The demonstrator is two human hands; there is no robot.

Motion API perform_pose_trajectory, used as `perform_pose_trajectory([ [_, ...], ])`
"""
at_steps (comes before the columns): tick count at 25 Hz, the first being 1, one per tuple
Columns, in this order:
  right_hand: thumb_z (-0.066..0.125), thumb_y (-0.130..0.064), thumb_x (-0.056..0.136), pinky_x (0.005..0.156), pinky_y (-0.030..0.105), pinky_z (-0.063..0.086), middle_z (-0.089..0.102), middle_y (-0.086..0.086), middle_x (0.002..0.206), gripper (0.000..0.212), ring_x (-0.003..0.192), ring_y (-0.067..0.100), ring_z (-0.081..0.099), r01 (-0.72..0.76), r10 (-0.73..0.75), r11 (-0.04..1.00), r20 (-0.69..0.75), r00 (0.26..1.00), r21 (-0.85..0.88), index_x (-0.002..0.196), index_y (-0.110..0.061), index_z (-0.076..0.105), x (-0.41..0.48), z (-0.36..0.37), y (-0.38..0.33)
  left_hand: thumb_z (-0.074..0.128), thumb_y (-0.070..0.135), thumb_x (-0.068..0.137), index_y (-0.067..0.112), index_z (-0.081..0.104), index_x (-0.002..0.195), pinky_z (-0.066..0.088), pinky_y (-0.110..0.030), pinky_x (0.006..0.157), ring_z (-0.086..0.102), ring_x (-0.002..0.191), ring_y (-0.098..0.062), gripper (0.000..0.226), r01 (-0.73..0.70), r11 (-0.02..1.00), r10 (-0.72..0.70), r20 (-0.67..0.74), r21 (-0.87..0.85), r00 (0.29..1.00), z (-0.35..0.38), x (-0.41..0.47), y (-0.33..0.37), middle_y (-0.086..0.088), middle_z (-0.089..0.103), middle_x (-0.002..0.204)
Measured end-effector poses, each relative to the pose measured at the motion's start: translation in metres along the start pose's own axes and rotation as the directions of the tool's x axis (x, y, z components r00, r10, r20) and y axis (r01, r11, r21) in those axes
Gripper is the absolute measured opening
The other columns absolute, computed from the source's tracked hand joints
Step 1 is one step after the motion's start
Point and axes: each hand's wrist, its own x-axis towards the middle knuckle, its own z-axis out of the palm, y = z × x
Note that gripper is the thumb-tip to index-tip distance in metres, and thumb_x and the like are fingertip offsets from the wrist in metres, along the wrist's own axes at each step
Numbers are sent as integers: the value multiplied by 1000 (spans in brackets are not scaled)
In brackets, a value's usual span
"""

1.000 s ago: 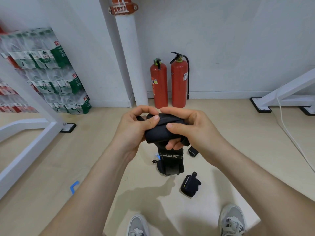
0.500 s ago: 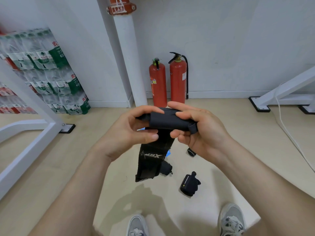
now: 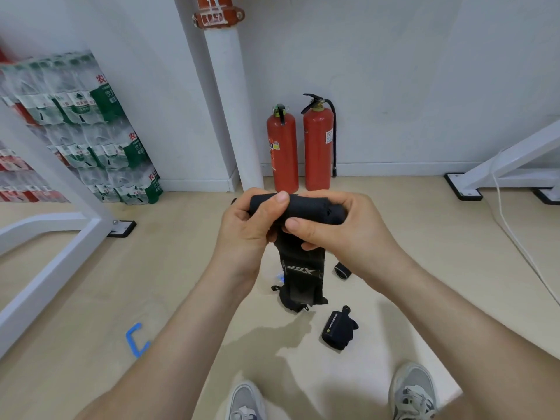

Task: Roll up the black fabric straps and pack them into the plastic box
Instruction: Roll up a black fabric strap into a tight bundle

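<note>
A pale beige floor (image 3: 439, 283) is bounded by white walls and a white skirting board. A white pipe (image 3: 230, 101) is fixed in the corner, with a red clamp (image 3: 216, 14) at the top edge. Two red fire extinguishers (image 3: 282, 150) are stood side by side against the wall just right of the pipe. Packs of bottled water (image 3: 100, 137) are stacked at the left wall behind a white metal frame (image 3: 60, 219). A second white frame (image 3: 512, 156) is set at the right, with a white cable (image 3: 512, 234) trailed across the floor beside it. A blue mark (image 3: 136, 341) is seen at lower left.

A black strap (image 3: 303, 207), partly rolled, is held in mid-air above the floor. The roll's left end is gripped by the left hand (image 3: 248, 228), thumb laid over the top. Its right end is enclosed by the curled fingers of the right hand (image 3: 345, 234). The unrolled tail, printed with a white logo, is seen hanging down.

A rolled strap (image 3: 339, 328) is laid on the floor ahead of a pair of grey shoes (image 3: 413, 392). A smaller dark roll (image 3: 342, 269) is half covered by the right wrist. A dark bundle (image 3: 288, 303) is mostly hidden behind the tail and cannot be identified, nor can a blue glint (image 3: 281, 278) beside it. The packs, frames and shoes are cut off by the edges.
</note>
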Motion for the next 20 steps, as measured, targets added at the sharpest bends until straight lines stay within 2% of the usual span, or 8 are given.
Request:
perform_pose_trajectory([
  [3, 81, -6, 78, 80, 47, 60, 75, 2, 83, 28, 80, 21, 73, 40, -46, 988, -40, 998, -151, 97, -25, 74, 2, 2, 4, 71, 26, 76, 28, 65, 65, 49, -20, 58, 64, 69, -9, 13, 31, 995, -36, -44, -97, 998, 5, -3, 1, 1, 66, 75],
  [7, 83, -17, 78, 81, 40, 57, 74, -3, 88, 30, 84, 13, 69, 113, -134, 943, -46, 990, -314, 106, -21, 72, 0, 6, 7, 61, 12, 91, 24, 56, 75, 47, -22, 58, 61, 69, -11, 20, 48, 974, -76, -119, -223, 990, 9, -3, 4, 2, 62, 75],
  [9, 83, -22, 79, 80, 36, 58, 75, -6, 88, 29, 84, 8, 70, 124, -157, 954, -103, 982, -274, 105, -19, 71, -1, 11, 9, 60, 14, 93, 24, 53, 76, 44, -21, 55, 58, 69, -12, 21, 62, 967, -100, -145, -246, 984, 14, -4, 4, 0, 60, 78],
  [11, 81, -28, 80, 80, 41, 59, 76, -5, 87, 26, 84, 10, 73, 116, -149, 978, -194, 970, -170, 102, -20, 70, 1, 17, 11, 59, 19, 95, 23, 50, 78, 43, -20, 53, 59, 64, -10, 20, 58, 964, -106, -175, -261, 979, 21, -7, 3, 1, 62, 76],
  [15, 75, -39, 80, 81, 41, 58, 71, -9, 90, 35, 85, 14, 71, 62, -91, 993, -318, 944, -99, 108, -38, 55, 10, 21, 16, 56, 31, 98, 18, 49, 90, 51, -29, 68, 69, 72, -14, 17, 72, 969, -121, -199, -236, 973, 37, -17, -5, -4, 70, 88],
  [17, 69, -45, 75, 81, 50, 58, 70, -5, 93, 40, 85, 22, 70, -22, -17, 993, -324, 946, -116, 106, -44, 45, 15, 18, 19, 50, 35, 101, 15, 49, 95, 53, -28, 62, 68, 66, -14, 21, 180, 969, -204, -138, -169, 969, 44, -27, -6, -2, 71, 83],
  [19, 67, -41, 80, 81, 50, 58, 70, 1, 95, 42, 82, 22, 69, -123, 69, 978, -296, 953, -169, 113, -38, 40, 20, 3, 16, 43, 38, 103, 12, 50, 105, 52, -25, 52, 71, 61, -17, 27, 333, 943, -330, 68, -25, 941, 43, -36, 5, 0, 74, 77],
  [20, 66, -34, 86, 81, 47, 58, 71, 5, 96, 40, 79, 20, 68, -160, 113, 972, -259, 959, -172, 116, -33, 41, 21, -7, 11, 42, 38, 104, 13, 51, 110, 51, -25, 51, 71, 59, -19, 27, 354, 929, -369, 182, 109, 912, 38, -37, 12, -2, 75, 76],
])
